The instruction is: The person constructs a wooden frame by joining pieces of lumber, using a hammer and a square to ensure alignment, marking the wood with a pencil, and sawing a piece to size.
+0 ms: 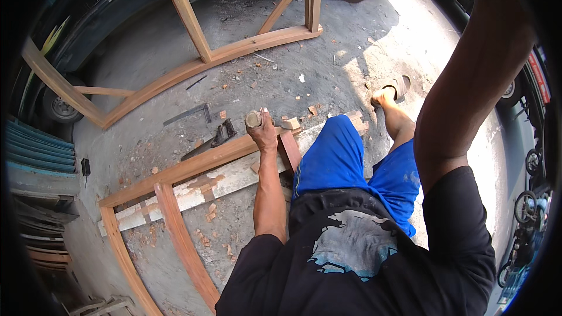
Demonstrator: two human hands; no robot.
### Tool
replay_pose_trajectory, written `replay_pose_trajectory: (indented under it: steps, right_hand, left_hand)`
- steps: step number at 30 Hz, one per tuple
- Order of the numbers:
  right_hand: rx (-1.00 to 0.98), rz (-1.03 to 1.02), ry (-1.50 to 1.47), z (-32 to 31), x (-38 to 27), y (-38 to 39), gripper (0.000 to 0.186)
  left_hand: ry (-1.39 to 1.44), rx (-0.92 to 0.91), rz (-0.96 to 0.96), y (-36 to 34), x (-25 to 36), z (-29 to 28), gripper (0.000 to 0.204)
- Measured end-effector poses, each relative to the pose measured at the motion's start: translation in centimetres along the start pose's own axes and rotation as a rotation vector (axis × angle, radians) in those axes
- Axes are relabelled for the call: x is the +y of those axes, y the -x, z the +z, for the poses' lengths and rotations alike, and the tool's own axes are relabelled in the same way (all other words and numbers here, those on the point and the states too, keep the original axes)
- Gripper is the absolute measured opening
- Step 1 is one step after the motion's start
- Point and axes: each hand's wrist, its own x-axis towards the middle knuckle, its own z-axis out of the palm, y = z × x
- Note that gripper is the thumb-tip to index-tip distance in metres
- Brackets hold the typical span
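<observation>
My left hand [262, 133] is closed around an upright tool's round-ended handle [253, 119], over the top rail of a wooden frame [193, 169]. The handle looks wooden; whatever lies below my fist is hidden. A dark reddish crosspiece [289, 150] meets the rail just right of my hand, with a small wood block [290, 123] beside it. My right arm [477, 76] is raised high, and its hand is out of view beyond the upper edge. Left of my fist, a handsaw with a black handle [224, 132] lies against the rail's far side.
A metal square [188, 114] lies on the concrete floor among wood chips. Another wooden frame [170, 80] stands ahead, near a dark vehicle [117, 0]. Under the nearer frame runs a paint-worn white board [199, 190]. Motorcycles [525, 208] are at the far right.
</observation>
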Motion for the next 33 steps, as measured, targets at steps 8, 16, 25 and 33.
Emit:
replay_pose_trajectory:
  steps: [8, 16, 25, 33]
  right_hand:
    - [-0.022, -0.005, -0.074, 17.6, 1.2, 3.2, 0.011]
    - [-1.16, 0.803, 0.449, 14.6, 10.0, 14.4, 0.028]
    - [0.135, -0.125, 0.003, 13.5, -1.3, -6.8, 0.032]
    - [-1.369, 0.531, 0.471, 19.1, 8.4, 18.4, 0.028]
  left_hand:
    - [-0.078, 0.014, -0.015, -2.6, -1.8, -2.3, 0.014]
    - [-0.053, 0.047, -0.077, 1.5, -2.3, -2.1, 0.018]
    - [0.107, -0.114, -0.094, 0.4, -2.3, -0.9, 0.015]
    - [0.047, -0.122, -0.114, -1.1, -3.2, -3.0, 0.009]
